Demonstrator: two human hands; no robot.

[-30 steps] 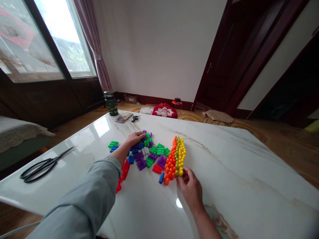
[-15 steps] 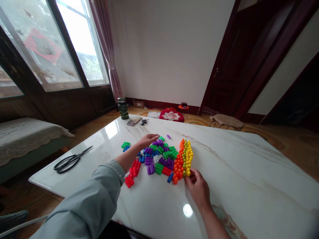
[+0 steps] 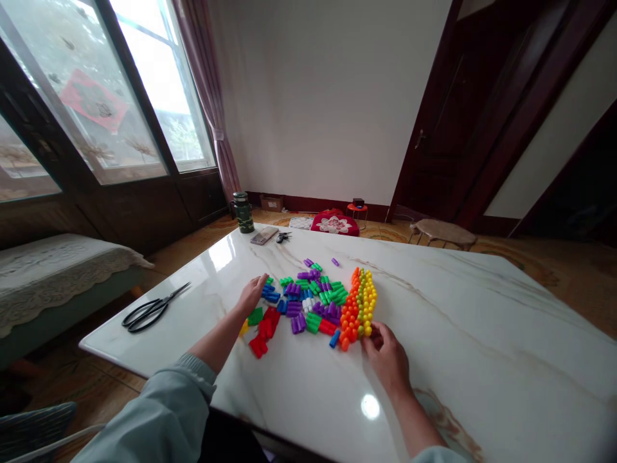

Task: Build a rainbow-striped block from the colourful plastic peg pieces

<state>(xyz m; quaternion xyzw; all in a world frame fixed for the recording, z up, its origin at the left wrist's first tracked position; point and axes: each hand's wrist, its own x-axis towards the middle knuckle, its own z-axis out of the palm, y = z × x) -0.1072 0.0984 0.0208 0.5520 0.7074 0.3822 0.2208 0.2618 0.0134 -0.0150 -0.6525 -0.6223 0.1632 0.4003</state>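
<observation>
Several coloured tube-like pieces lie in a loose pile on the white marbled table [image 3: 448, 321], among them purple pieces [image 3: 298, 323], green pieces [image 3: 313, 322] and red pieces [image 3: 268, 323]. My left hand [image 3: 251, 294] is at the pile's left side beside some blue pieces [image 3: 270, 294]; its fingers point forward, held together, and what is under them is hidden. Rows of orange beads [image 3: 349, 315] and yellow beads [image 3: 369, 299] stand at the right of the pile. My right hand [image 3: 385, 354] has its bent fingertips at the near end of the yellow row.
Black-handled scissors [image 3: 149, 313] lie on the table's left part. At the far edge are a green camouflage flask [image 3: 243, 213], a phone [image 3: 264, 235] and keys [image 3: 283, 237]. A stool [image 3: 443, 233] stands beyond the table.
My left hand has moved left and nearer, from the far side of the pile to its left side, uncovering purple and green pieces. My right hand has stayed at the yellow beads.
</observation>
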